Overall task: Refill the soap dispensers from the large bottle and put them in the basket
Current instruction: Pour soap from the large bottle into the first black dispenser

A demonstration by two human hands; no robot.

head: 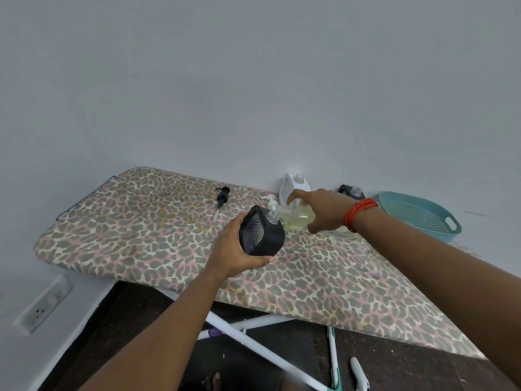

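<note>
Ironing board (141,227) | large bottle (298,217) near-horizontal | neck at black dispenser (262,232) mouth

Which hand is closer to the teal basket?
Right. The right hand, gripping the large bottle, is a short way left of the teal basket. The left hand holds the black dispenser farther left, beyond the bottle.

Left half of leopard-print padded board (112,227) open but for black pump head with clear tube (222,199). Middle blocked: left hand (234,249) gripping black mesh-faced dispenser (262,232), right hand (324,210) gripping tilted clear bottle (298,218). Far right, teal plastic basket (406,210); gap to small black dispenser (351,191) by wall seems nil.
</note>
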